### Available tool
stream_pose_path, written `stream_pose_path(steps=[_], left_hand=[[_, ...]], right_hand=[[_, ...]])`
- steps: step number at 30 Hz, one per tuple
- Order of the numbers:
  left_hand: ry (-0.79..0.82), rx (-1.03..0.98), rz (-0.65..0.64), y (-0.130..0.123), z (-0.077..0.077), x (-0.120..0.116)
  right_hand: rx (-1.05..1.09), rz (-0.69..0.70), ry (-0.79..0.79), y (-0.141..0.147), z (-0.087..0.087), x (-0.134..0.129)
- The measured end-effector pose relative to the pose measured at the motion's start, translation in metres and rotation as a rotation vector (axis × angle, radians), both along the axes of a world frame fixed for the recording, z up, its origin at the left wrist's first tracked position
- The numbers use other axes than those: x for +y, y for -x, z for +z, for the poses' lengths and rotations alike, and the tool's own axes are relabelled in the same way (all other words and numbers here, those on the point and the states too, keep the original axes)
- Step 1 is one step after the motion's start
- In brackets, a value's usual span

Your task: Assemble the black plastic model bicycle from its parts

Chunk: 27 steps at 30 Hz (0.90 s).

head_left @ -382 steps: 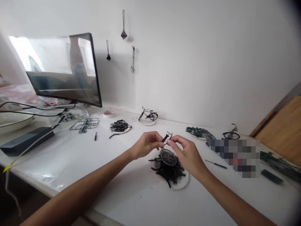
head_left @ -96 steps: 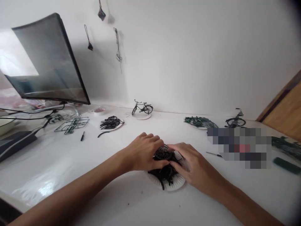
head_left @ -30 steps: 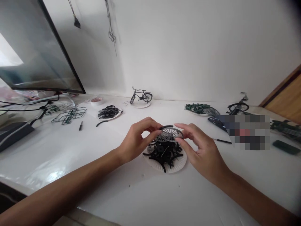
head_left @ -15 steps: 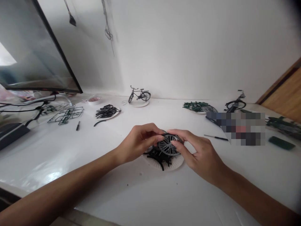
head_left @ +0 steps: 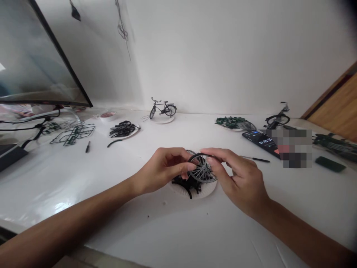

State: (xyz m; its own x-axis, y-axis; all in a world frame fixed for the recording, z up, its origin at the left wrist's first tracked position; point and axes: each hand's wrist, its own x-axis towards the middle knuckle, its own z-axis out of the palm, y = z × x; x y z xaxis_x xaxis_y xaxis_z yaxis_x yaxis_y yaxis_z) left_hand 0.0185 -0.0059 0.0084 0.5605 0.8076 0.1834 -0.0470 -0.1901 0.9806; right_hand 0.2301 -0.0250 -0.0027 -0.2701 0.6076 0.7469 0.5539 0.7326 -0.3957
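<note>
Between my two hands, a small spoked bicycle wheel (head_left: 204,172) with a dark tyre part along its rim is held upright over a paper plate (head_left: 208,191). My left hand (head_left: 170,168) pinches the wheel's left edge with thumb and fingers. On the opposite side, my right hand (head_left: 235,173) grips the upper right rim, its thumb against the front. Black model parts (head_left: 185,183) lie on the plate below, and another spoked wheel is partly hidden behind my left fingers.
A small model bicycle (head_left: 164,109) stands on a plate at the back. Plates of black parts (head_left: 124,128) and green parts (head_left: 231,122) lie left and right of it. A phone (head_left: 258,140), a thin screwdriver (head_left: 260,160) and a second bicycle (head_left: 279,117) are on the right.
My right thumb has shifted from near the hub up to the wheel's right rim. The wheel stays in both hands, and the view has shifted slightly.
</note>
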Motion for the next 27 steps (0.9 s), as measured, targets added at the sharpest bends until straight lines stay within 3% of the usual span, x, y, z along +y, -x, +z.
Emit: stream_pose_path(steps=[5, 9, 16, 23, 27], left_hand=[[0.015, -0.089, 0.047, -0.0001, -0.0022, 0.0021], [0.022, -0.131, 0.05, -0.0009, -0.0015, 0.003], [-0.025, -0.053, 0.004, 0.0046, -0.0023, 0.0027], [-0.036, -0.055, 0.039, 0.0021, -0.0056, 0.0011], [0.021, -0.067, 0.038, -0.0013, -0.0024, -0.001]], right_hand=[[-0.177, 0.118, 0.151, -0.0048, -0.0019, 0.0015], [-0.24, 0.163, 0.179, -0.0011, -0.003, -0.0013], [-0.146, 0.03, 0.041, -0.0017, -0.0055, 0.0009], [-0.032, -0.036, 0.15, -0.001, -0.0063, 0.0], [-0.095, -0.045, 0.08, -0.0009, -0.0051, 0.0007]])
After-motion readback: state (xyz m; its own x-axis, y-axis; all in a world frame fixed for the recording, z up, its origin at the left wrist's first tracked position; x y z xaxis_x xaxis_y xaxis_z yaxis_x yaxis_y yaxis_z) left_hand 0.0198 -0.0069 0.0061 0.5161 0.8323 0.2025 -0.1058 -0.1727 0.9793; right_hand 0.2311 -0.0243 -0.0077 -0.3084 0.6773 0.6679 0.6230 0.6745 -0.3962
